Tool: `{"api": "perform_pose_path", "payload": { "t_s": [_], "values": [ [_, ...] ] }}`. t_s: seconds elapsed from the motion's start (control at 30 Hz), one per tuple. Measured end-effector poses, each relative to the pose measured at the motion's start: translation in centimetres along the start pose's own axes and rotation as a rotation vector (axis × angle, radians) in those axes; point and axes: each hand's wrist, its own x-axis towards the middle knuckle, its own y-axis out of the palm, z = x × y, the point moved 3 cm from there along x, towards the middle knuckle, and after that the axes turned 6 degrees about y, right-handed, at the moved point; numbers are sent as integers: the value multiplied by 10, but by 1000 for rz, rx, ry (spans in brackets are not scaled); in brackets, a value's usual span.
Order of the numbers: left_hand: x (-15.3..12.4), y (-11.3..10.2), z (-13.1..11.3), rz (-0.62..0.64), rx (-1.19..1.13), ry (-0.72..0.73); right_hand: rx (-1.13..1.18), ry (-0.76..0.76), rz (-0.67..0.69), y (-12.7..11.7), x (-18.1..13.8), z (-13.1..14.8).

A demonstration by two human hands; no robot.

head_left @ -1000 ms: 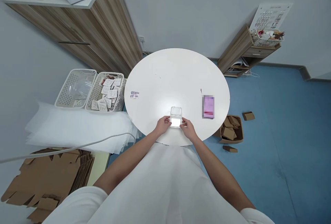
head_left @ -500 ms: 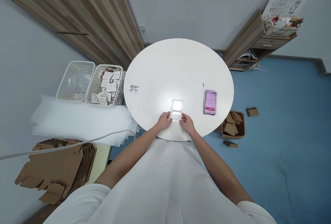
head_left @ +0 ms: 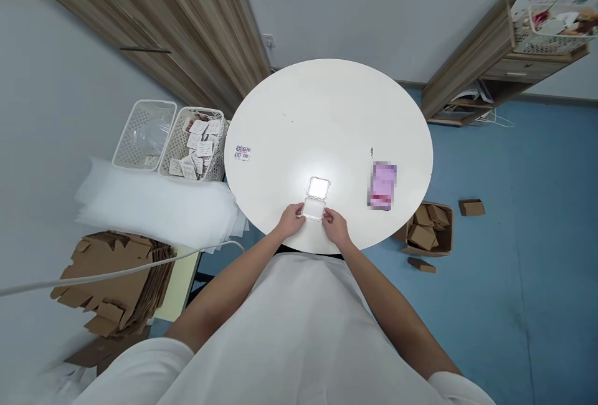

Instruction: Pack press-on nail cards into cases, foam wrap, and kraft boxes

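A small clear plastic case (head_left: pixel 313 208) lies unfolded near the front edge of the white round table (head_left: pixel 327 112). Its hinged lid points away from me and catches a bright glare. My left hand (head_left: pixel 290 220) grips the left side of the case with closed fingers. At the opposite side, my right hand (head_left: pixel 335 227) pinches the edge. Nothing can be made out inside the case. A small sheet of round stickers (head_left: pixel 242 153) rests at the table's left. To the right lies a blurred-out pink and purple item (head_left: pixel 383 185).
Left of the table stand a white basket of printed cards (head_left: pixel 200 149) and another holding clear plastic (head_left: pixel 144 137). Foam sheets (head_left: pixel 159 202) and flattened cardboard boxes (head_left: pixel 109 280) lie below them. A carton of small brown boxes (head_left: pixel 428 228) sits on the floor at right.
The view has shifted slightly. Both hands and the case have turned a little, with the near half now tilted toward the left. The grip on both sides stays the same.
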Motion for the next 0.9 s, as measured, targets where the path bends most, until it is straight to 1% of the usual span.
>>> {"api": "perform_pose_path", "payload": {
  "t_s": [0.1,0.3,0.37,0.47,0.57,0.63,0.7,0.77,0.9],
  "values": [
    [-2,2,1,-18,-8,-23,27,-12,3,0,-1,0],
    [-7,8,7,-72,-25,-101,183,3,-7,2,-5,-8],
    [-9,7,10,-83,-17,-121,218,8,-43,1,-7,-9],
    [-10,-5,15,-87,16,-114,248,-31,-167,-7,-11,-5],
    [-6,-34,20,-120,67,-82,232,-148,-286,-16,-12,15],
    [1,-63,24,-166,120,-57,185,-243,-302,-15,-9,35],
    [9,-97,30,-215,195,-24,110,-325,-256,-5,-4,60],
    [19,-134,37,-245,292,11,15,-367,-176,12,5,84],
    [44,-203,53,-233,519,22,-170,-331,-22,57,32,125]
  ]
}}
